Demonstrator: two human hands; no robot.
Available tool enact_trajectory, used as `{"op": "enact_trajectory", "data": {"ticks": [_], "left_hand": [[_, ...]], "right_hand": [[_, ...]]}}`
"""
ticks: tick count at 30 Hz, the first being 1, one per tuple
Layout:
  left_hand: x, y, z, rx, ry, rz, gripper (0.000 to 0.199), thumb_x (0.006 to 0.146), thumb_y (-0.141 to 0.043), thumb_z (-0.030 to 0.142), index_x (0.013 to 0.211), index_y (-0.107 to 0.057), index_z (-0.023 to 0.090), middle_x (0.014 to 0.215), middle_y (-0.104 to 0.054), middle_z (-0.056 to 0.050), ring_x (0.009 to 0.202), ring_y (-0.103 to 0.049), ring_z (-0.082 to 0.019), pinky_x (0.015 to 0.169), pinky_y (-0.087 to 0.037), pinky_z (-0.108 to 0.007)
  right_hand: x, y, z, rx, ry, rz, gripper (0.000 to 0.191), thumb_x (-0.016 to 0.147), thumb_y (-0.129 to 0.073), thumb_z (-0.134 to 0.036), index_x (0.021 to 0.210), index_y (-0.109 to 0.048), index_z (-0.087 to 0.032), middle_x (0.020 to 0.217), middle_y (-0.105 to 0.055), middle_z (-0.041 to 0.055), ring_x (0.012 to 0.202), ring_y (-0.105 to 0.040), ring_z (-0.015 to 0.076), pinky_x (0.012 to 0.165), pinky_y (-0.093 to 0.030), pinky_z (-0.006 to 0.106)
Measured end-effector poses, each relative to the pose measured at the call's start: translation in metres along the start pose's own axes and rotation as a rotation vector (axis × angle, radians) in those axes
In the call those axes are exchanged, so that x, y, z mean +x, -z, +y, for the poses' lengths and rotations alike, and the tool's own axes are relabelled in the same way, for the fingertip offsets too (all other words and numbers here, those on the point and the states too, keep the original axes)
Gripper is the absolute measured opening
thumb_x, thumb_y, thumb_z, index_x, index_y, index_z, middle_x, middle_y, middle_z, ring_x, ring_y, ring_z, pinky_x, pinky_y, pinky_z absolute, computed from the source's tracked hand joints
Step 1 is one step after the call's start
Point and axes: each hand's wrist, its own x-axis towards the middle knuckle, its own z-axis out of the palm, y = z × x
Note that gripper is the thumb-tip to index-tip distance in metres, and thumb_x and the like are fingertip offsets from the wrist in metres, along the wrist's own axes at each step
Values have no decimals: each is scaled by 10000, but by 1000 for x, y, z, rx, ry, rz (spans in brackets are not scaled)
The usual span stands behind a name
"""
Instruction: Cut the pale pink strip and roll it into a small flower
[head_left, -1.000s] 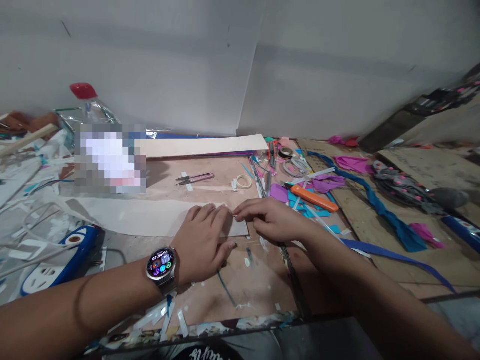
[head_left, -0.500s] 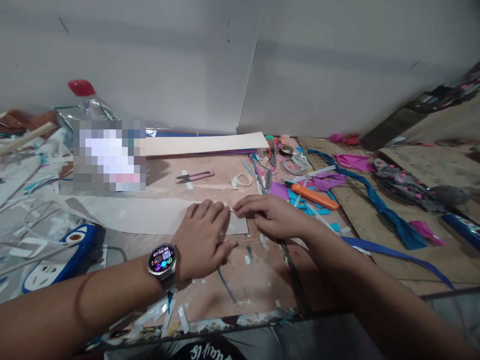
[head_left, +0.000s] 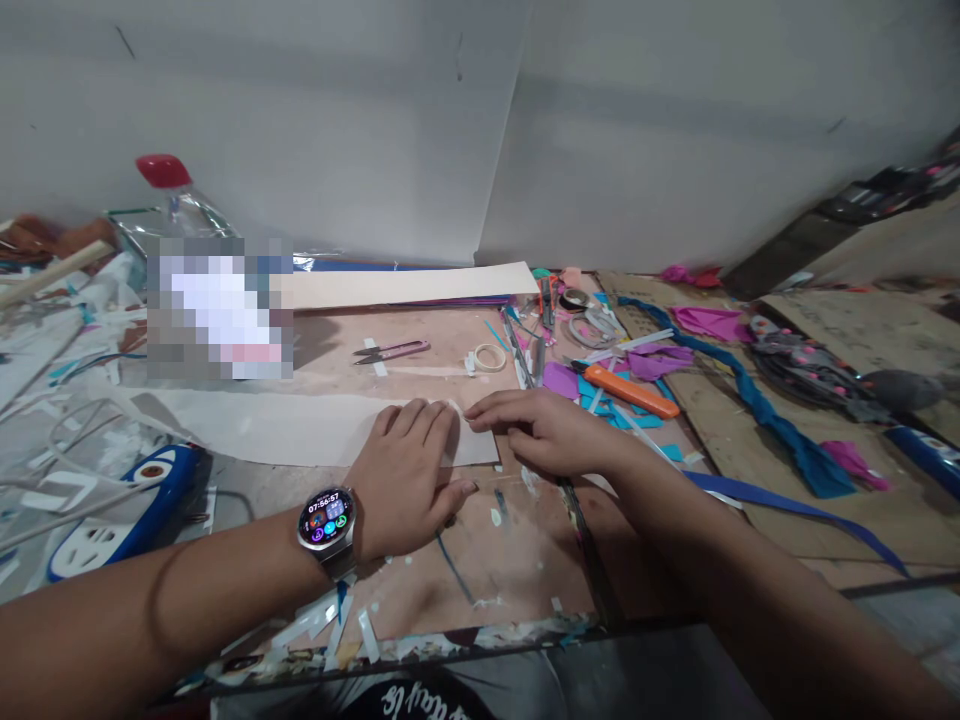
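With the white strip (head_left: pixel 262 430) on the table (head_left: pixel 525 590) beneath the flat left hand (head_left: pixel 405 475) and running toward nine o'clock, firm, even pressure should prevent slipping while the right hand (head_left: pixel 555 432), at three o'clock, works its end lightly; whether it pinches, I cannot tell.

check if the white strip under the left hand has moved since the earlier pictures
No, the white strip shows no visible shift either way against the tape ring.
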Motion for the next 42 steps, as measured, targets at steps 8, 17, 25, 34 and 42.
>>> {"op": "enact_trajectory", "data": {"ticks": [8, 17, 25, 34, 42], "left_hand": [[1, 4, 0, 10, -38, -19, 570, 967, -504, 544, 1428, -509, 208, 1539, -479, -130, 1379, -407, -378, 1105, -326, -572], [1, 4, 1, 23, -36, -39, 584, 965, -493, 565, 1439, -512, 225, 1534, -480, -133, 1375, -408, -384, 1099, -325, -567], [1, 4, 0, 32, -42, -43, 605, 970, -472, 588, 1445, -504, 215, 1553, -460, -141, 1379, -398, -389, 1100, -318, -572], [2, 5, 0, 30, -57, -26, 603, 962, -483, 588, 1411, -524, 187, 1510, -490, -160, 1342, -420, -390, 1077, -339, -571], [2, 4, 1, -1, -40, -9, 615, 960, -500, 573, 1419, -500, 163, 1508, -503, -161, 1354, -419, -380, 1098, -324, -560]], "right_hand": [[0, -3, 7, 43, -138, 107, 598, 709, -462, 19, 1202, -722, -196, 1228, -739, 68, 1157, -686, 211, 1044, -526, 376], [2, -11, 9, 126, -311, 134, 480, 841, -526, -115, 1271, -723, -196, 1075, -781, 53, 943, -728, 194, 859, -563, 312], [2, -13, 8, 104, -254, 124, 400, 894, -567, -170, 1255, -736, -202, 1070, -767, 65, 914, -704, 185, 824, -541, 301], [1, -13, 1, 22, -119, 77, 410, 962, -519, -134, 1305, -710, -253, 1032, -690, 65, 936, -672, 179, 859, -518, 317], [2, -13, 0, -35, -121, 59, 428, 961, -517, -120, 1321, -700, -262, 1005, -667, 62, 928, -659, 179, 871, -505, 316]]}}
